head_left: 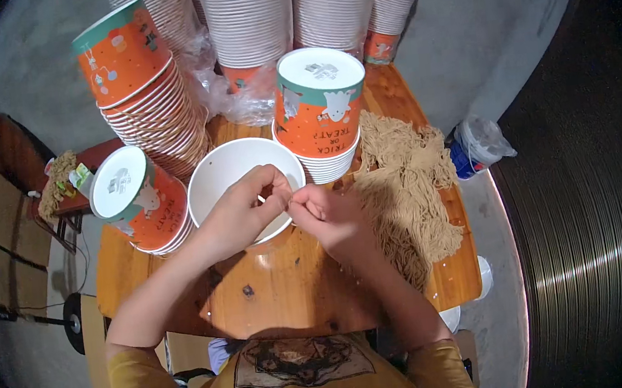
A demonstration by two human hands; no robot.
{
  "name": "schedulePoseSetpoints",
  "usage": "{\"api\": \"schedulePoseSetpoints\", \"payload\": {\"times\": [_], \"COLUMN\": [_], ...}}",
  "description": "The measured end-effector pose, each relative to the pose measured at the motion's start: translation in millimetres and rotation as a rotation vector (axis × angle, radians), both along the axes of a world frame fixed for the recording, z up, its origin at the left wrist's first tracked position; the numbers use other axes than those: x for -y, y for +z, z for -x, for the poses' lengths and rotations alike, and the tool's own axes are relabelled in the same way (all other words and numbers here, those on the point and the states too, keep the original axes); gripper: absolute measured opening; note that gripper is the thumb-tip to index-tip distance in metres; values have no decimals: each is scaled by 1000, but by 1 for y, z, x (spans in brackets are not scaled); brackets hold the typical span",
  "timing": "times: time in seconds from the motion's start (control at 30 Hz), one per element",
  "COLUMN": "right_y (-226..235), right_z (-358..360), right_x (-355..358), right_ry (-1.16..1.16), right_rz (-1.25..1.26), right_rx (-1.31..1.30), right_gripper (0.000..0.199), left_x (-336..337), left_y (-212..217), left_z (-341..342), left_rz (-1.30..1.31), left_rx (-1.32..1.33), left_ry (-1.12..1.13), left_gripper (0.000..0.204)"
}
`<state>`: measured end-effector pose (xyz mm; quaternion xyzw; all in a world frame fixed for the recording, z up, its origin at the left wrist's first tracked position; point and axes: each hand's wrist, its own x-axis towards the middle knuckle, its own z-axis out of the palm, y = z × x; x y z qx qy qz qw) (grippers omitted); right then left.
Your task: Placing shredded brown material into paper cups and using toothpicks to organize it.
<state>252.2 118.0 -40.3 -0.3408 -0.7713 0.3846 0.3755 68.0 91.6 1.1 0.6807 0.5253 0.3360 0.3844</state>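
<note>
My left hand [243, 210] has its thumb and forefinger pressed together, and the tips of my right hand [335, 223] come in to meet them, its fingers curled and its thumb drawn in. I see the two pinches nearly touching; whatever may sit between them is too small for me to tell. Directly under the left hand I have the white tub [216, 175], standing mouth up on the wooden tabletop [272, 296], the hand and wrist crossing over its front part and hiding some of its rim. I cannot tell whether the skin touches it. Just behind the right hand is an upside-down stack of orange tubs [321, 109] with green bands, and to the right of that hand a loose heap of tan yarn [411, 198] spreads toward the tabletop's right edge. On the other side of the white tub I get a shorter inverted stack [147, 204], and behind it a taller one [142, 105], tilted to the left. Farther back, tall columns of nested tubs [247, 19] rise in clear plastic [253, 108]. Beyond the tabletop I make out a bagged container [482, 147] at right, a ribbed dark surface [583, 188], and brown cardboard [6, 214] at left.
</note>
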Motion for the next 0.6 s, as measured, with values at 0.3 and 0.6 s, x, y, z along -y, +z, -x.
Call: {"api": "schedulePoseSetpoints", "payload": {"times": [0.3, 0.6], "right_y": [-10, 16], "right_z": [6, -15], "right_x": [-3, -8], "right_ry": [12, 215], "right_rz": [208, 404], "right_rx": [-202, -345], "right_gripper": [11, 14], "left_x": [3, -5], "left_y": [-5, -11], "left_z": [-2, -1], "left_rz": [378, 411], "left_rx": [400, 474], "left_ry": [29, 13], "left_gripper": [30, 9]}}
